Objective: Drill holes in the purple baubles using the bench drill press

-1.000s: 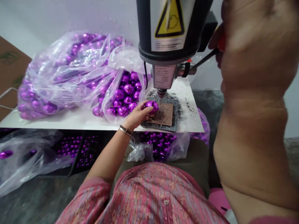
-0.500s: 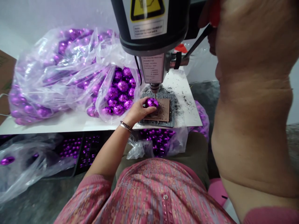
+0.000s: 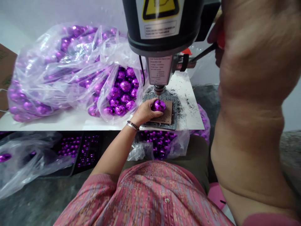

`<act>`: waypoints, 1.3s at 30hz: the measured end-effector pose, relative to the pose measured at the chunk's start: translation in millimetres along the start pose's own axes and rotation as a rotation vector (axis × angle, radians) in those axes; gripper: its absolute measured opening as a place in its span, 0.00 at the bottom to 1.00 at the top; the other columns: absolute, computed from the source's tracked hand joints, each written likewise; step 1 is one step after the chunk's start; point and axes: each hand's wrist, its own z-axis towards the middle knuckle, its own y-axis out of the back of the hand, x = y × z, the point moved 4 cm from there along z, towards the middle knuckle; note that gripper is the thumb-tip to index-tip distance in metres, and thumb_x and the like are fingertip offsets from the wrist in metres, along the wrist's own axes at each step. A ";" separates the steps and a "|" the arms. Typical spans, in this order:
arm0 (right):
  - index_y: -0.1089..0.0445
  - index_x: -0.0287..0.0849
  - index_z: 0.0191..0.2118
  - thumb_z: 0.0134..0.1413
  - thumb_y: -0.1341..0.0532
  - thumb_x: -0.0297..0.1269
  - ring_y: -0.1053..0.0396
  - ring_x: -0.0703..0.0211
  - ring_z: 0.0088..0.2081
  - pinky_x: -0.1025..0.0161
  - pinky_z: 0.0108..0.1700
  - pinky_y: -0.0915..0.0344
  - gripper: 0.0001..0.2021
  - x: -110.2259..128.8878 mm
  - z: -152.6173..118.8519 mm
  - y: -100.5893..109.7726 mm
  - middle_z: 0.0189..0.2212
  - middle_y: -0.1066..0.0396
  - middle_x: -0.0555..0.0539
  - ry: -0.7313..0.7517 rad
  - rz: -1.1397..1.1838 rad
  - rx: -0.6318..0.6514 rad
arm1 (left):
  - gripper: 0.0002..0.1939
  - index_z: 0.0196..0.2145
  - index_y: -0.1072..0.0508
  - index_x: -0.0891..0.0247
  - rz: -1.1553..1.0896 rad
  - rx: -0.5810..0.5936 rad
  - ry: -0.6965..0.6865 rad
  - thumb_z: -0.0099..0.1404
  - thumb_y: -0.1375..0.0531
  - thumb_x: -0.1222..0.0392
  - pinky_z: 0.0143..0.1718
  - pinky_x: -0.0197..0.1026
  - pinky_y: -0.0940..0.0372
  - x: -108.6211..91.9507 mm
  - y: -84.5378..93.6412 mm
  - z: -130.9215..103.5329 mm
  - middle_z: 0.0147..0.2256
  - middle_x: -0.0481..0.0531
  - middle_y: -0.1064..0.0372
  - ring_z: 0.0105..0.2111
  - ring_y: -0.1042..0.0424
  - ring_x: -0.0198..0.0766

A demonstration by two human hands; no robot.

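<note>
— Where's the shiny purple faceted ball [image 3: 159, 105]?
— In the left hand [image 3: 144, 112]; its fingers grasp the ball from the side. It sits over the brown square board [image 3: 168, 117], right under the thin metal drill bit [image 3: 158, 97].
— Is the bit touching it?
— I can't tell. The tip meets the ball's top edge in this view, so contact is unclear.
— And the right hand [image 3: 251, 44]?
— Its fingers are curled around the red knob [image 3: 221, 39] of the dark metal lever [image 3: 204, 53] beside the black and grey drill press [image 3: 162, 40]. Part of that grip is hidden.
— What's under the board?
— A grey metal base [image 3: 174, 120] on the white surface [image 3: 194, 121], with dark crumbs [image 3: 188, 101] scattered to its right.
— And to the left?
— A bulging clear plastic bag [image 3: 77, 69], its mouth showing more purple balls [image 3: 125, 86]. Below the surface's edge, another clear bag [image 3: 180, 142] holds purple balls too, near some black trays [image 3: 77, 157].
</note>
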 end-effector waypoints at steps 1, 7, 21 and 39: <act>0.36 0.34 0.29 0.70 0.56 0.46 0.35 0.81 0.45 0.73 0.51 0.41 0.25 2.2 -7.4 0.9 0.35 0.35 0.51 0.014 0.015 -0.011 | 0.39 0.62 0.26 0.69 -0.004 -0.006 0.005 0.53 0.26 0.62 0.62 0.45 0.33 0.7 -0.4 -0.3 0.55 0.59 0.21 0.54 0.23 0.47; 0.53 0.38 0.28 0.68 0.47 0.41 0.50 0.81 0.29 0.69 0.38 0.52 0.19 -11.9 -29.0 -4.9 0.24 0.50 0.52 0.164 0.269 -0.173 | 0.36 0.60 0.24 0.69 -0.001 -0.010 -0.021 0.54 0.26 0.61 0.58 0.44 0.32 -1.1 -1.7 -1.9 0.52 0.58 0.20 0.52 0.23 0.47; 0.41 0.36 0.29 0.64 0.44 0.40 0.47 0.80 0.30 0.74 0.37 0.45 0.15 -31.7 -66.8 -12.8 0.27 0.44 0.51 0.212 0.145 -0.233 | 0.27 0.54 0.21 0.65 0.066 0.006 -0.085 0.57 0.28 0.61 0.54 0.41 0.32 -0.9 -3.3 -2.3 0.48 0.52 0.20 0.49 0.23 0.46; 0.37 0.31 0.31 0.70 0.46 0.42 0.46 0.85 0.32 0.76 0.37 0.48 0.19 -53.0 -84.0 -29.8 0.27 0.43 0.53 0.437 0.138 -0.366 | 0.26 0.54 0.21 0.64 0.032 -0.035 -0.058 0.58 0.27 0.60 0.58 0.42 0.33 1.0 -7.8 -5.5 0.50 0.52 0.20 0.52 0.24 0.46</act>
